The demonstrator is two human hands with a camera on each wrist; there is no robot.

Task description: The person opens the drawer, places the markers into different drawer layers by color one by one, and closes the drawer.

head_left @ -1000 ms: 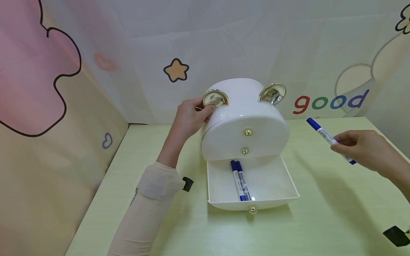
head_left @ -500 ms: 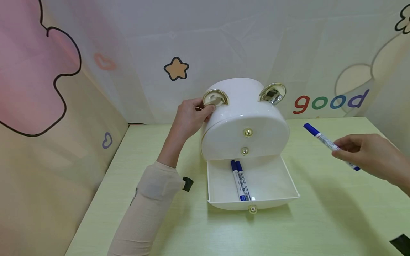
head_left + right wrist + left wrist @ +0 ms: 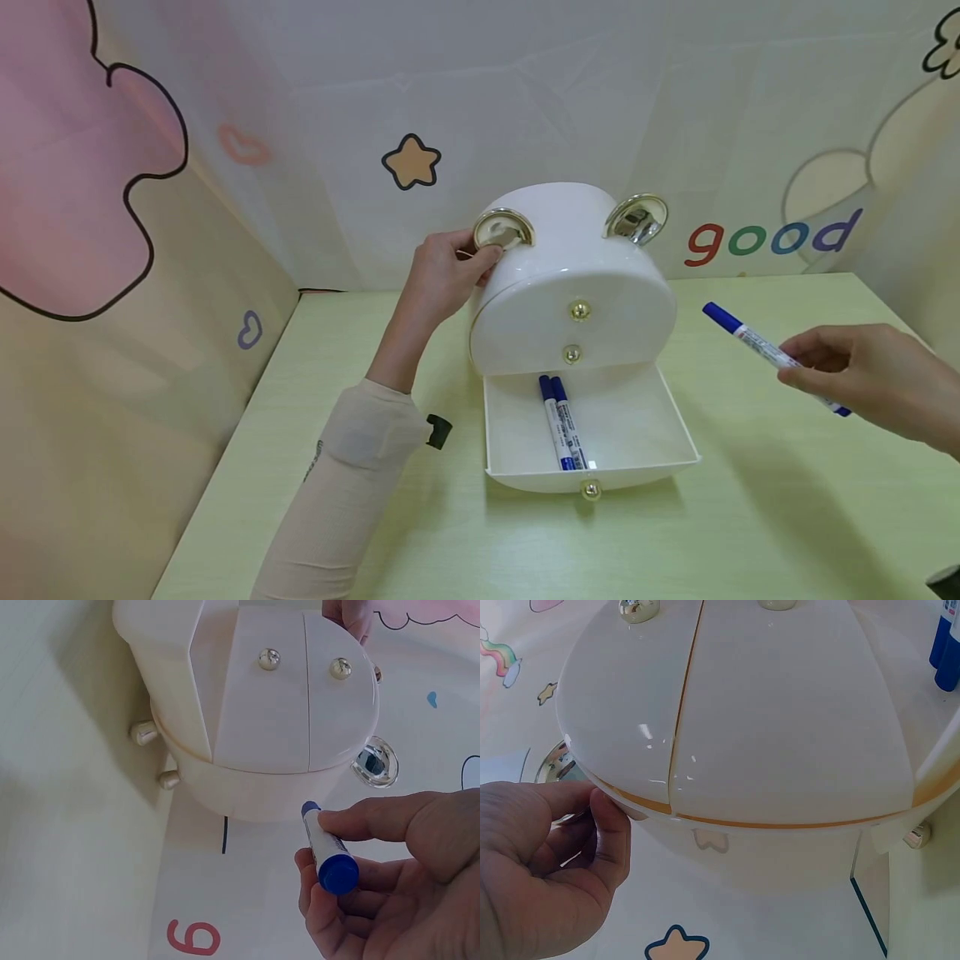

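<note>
A white drawer box with a rounded top stands on the table, its bottom drawer pulled out. Two blue-capped markers lie side by side in that drawer. At the box's upper left, my left hand pinches the round gold ear between thumb and fingers; in the left wrist view the box partly hides this ear. To the right of the box, my right hand holds a blue-and-white marker in the air. The right wrist view shows this marker pinched between thumb and fingers, one blue end toward the camera.
A second gold ear rises from the box's right side. Gold knobs stick out from the drawer fronts. The pale green table meets a printed cloth backdrop behind the box.
My right hand has moved slightly down with the marker, whose capped end has come a little nearer the box. The left hand, the box and the drawer's markers have stayed in place.
</note>
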